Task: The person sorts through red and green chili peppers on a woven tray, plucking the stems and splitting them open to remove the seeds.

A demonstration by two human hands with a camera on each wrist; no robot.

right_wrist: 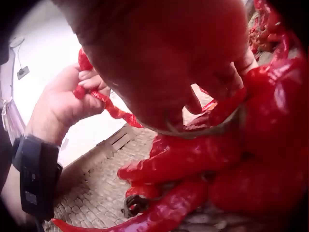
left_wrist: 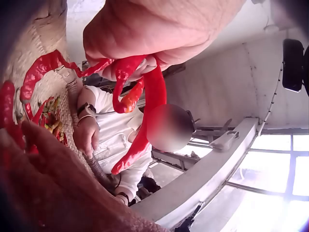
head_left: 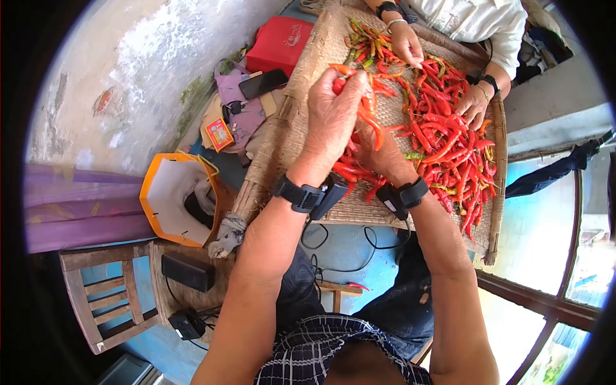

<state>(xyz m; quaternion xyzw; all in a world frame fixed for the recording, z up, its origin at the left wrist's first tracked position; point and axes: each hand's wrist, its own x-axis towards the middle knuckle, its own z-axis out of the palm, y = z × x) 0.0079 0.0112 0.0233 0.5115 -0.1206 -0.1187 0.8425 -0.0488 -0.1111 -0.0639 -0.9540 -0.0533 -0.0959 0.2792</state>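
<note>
My left hand (head_left: 332, 119), raised over the woven tray (head_left: 378, 215), grips several red chili peppers (left_wrist: 153, 92). They hang out below its curled fingers in the left wrist view, one long and smooth, another bent with an orange tip. Lower and to the right, my right hand (head_left: 384, 156) is down among the chilies on the tray. In the right wrist view its finger and thumb pinch a red chili pepper (right_wrist: 224, 108), while larger chilies (right_wrist: 183, 157) lie just beneath. My left forearm partly covers the tray's near left side.
Across the tray another person's hands (head_left: 473, 106) touch the large chili heap (head_left: 443, 138). Greener chilies (head_left: 369, 43) form a smaller pile at the far left. Left of the tray are a red bag (head_left: 279, 45), a phone (head_left: 263, 83) and an orange-rimmed box (head_left: 157, 192). Cables (head_left: 359, 263) hang below.
</note>
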